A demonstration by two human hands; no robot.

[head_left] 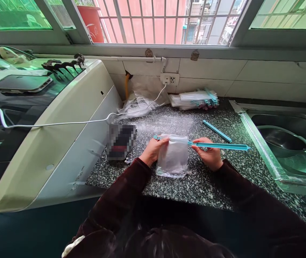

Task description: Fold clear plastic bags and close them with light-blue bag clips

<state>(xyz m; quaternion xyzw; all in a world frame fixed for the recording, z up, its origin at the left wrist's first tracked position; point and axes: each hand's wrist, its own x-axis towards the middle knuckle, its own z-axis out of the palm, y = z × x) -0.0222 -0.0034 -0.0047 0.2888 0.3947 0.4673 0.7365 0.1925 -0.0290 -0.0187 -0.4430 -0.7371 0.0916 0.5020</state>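
A clear plastic bag (173, 156) hangs over the speckled counter between my hands. My left hand (154, 148) is closed on the bag's upper left corner, where the tip of a blue rod sticks out past the fingers. At the bag's upper right edge, my right hand (209, 154) pinches a long blue bag-sealing clip (228, 146). The clip points to the right, and its near end meets the bag's top edge. Behind my right hand, a second blue strip (217, 131) lies slantwise on the counter.
Against the wall lie a stack of plastic bags with blue clips (193, 100) and loose clear plastic (142, 100). A blurred dark object (120, 142) is left of my hands. A white cable (88, 122) crosses from the socket (170, 79). The sink (252, 122) holds a pan (282, 138).
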